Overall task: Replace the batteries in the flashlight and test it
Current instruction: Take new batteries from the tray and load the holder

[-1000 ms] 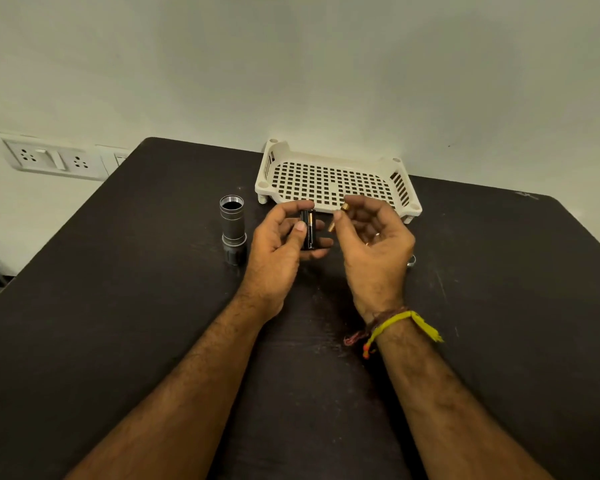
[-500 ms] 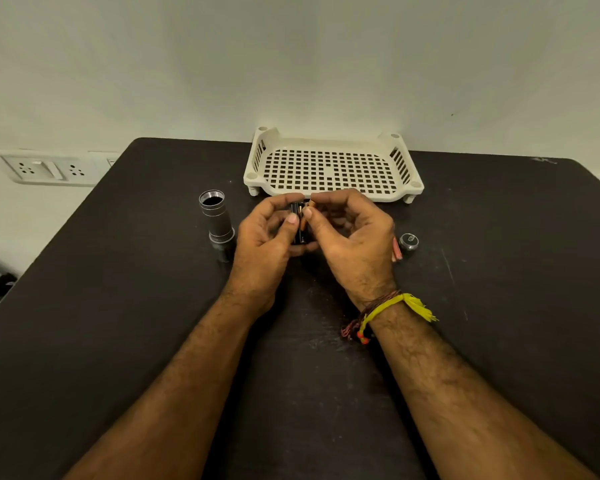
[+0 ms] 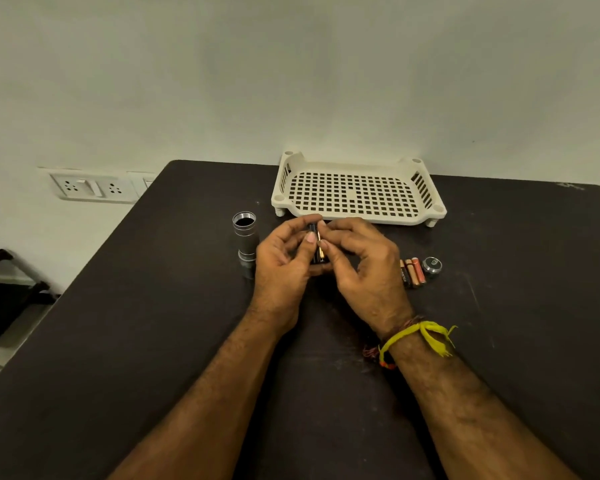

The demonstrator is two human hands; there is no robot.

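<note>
The grey flashlight body (image 3: 246, 242) stands upright on the black table (image 3: 153, 341), its threaded end open at the top. Just right of it my left hand (image 3: 283, 268) grips a black battery holder (image 3: 314, 247). My right hand (image 3: 364, 265) pinches a copper-tipped battery (image 3: 321, 247) against the holder's side. Three loose batteries (image 3: 412, 272) lie side by side right of my right hand. The round tail cap (image 3: 432, 265) sits beside them.
A cream perforated plastic tray (image 3: 357, 194) stands on short legs at the table's far edge, just behind my hands. Wall sockets (image 3: 92, 187) are at the left. A dark stand (image 3: 4, 299) is beside the table's left edge.
My right hand closed in on the holder and pressed its battery against it. My head tilted, so the loose batteries and tail cap came into view beside my right hand.
</note>
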